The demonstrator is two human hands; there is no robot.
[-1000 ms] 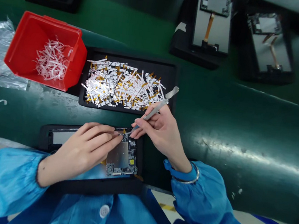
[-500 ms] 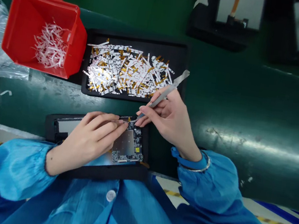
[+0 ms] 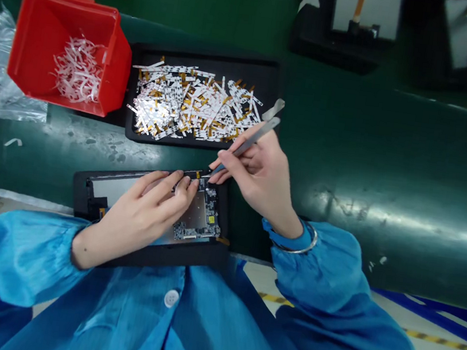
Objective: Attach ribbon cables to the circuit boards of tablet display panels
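My right hand [image 3: 262,170] is closed around metal tweezers [image 3: 252,142], whose tips point down at the top edge of a green-black circuit board [image 3: 195,232]. That board lies in an opened tablet-like device [image 3: 114,186] set in a black holder [image 3: 148,256]. Over the device's middle rests my left hand [image 3: 142,208], its fingers bent and drawn together beside the tweezer tips. Anything between those fingertips is too small to make out. A small orange-gold tab [image 3: 197,175] shows right by them.
A black tray [image 3: 240,67] behind the device holds many white-and-gold flex strips [image 3: 208,108]. To its left, a red bin [image 3: 34,48] contains white paper-like scraps [image 3: 80,72]. Plastic bags [image 3: 12,80] lie far left. More black holders with devices [image 3: 363,19] stand at the back.
The view has shifted slightly. The tweezers' rear ends now show apart instead of overlapping. My left fingers have bent more and drawn back a little, showing the orange-gold tab more clearly.
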